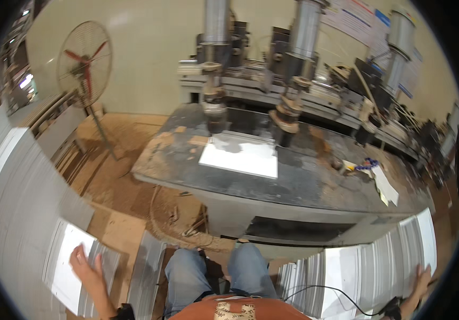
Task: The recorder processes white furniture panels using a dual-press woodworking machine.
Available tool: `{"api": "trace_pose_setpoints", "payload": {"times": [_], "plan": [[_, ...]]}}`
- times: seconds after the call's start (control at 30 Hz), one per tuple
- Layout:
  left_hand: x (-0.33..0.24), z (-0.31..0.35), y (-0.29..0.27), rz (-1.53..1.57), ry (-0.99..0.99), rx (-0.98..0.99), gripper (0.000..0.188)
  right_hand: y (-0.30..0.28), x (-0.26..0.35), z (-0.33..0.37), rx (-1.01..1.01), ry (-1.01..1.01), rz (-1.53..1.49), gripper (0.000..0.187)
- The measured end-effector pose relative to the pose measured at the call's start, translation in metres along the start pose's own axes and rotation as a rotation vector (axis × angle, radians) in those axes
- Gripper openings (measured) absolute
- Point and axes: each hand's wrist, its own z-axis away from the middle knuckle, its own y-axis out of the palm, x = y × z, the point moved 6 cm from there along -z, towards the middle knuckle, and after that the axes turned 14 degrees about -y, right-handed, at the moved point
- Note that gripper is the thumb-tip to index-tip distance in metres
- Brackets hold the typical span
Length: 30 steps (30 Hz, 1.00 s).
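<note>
Low on the left, my left hand [86, 273] is open, its thumb and fingers apart. It is over a white panel [65, 261] on a stack of panels and holds nothing; whether it touches the panel cannot be told. At the far right, my right hand [423, 280] is at the outer end of another row of panels [371, 266]. Its fingers look stretched out beside the last white panel [427, 237]. Ahead on the dark machine table, another white panel [245, 160] lies flat, its far edge near two vertical machine heads.
The machine table [304, 181] carries metal cylinders [216, 21] and a rail along its back. White scraps [385, 184] lie on its right. A fan [85, 64] stands behind left. Tall panel stacks [13, 202] flank my left side. A black cable [341, 290] crosses the right row.
</note>
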Motion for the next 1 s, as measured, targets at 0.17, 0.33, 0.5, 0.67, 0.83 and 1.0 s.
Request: {"api": "trace_pose_setpoints", "payload": {"times": [0.17,0.33,0.5,0.67,0.83,1.0], "plan": [[-0.251,0.032,0.104,0.668,0.65,0.431,0.043,-0.015,0.025,0.039,-0.039,-0.072,0.011,0.047],[-0.398,0.043,0.203,0.581,0.773,0.357,0.053,-0.099,0.2,0.068,-0.448,-0.558,-0.238,0.05],[-0.416,0.064,0.268,0.459,0.66,0.246,0.064,-0.138,0.386,0.068,-0.527,-0.989,-0.836,0.044],[-0.351,0.087,0.193,0.528,0.902,0.412,0.046,-0.109,0.547,0.093,-0.389,-1.216,-0.978,0.037],[-0.223,0.075,0.113,0.447,1.022,0.331,0.036,-0.057,0.663,0.116,-0.366,-1.25,-0.866,0.031],[-0.137,0.052,-0.021,0.199,0.923,0.148,0.034,-0.033,0.745,0.102,0.1,-1.314,-0.899,0.05]]}}
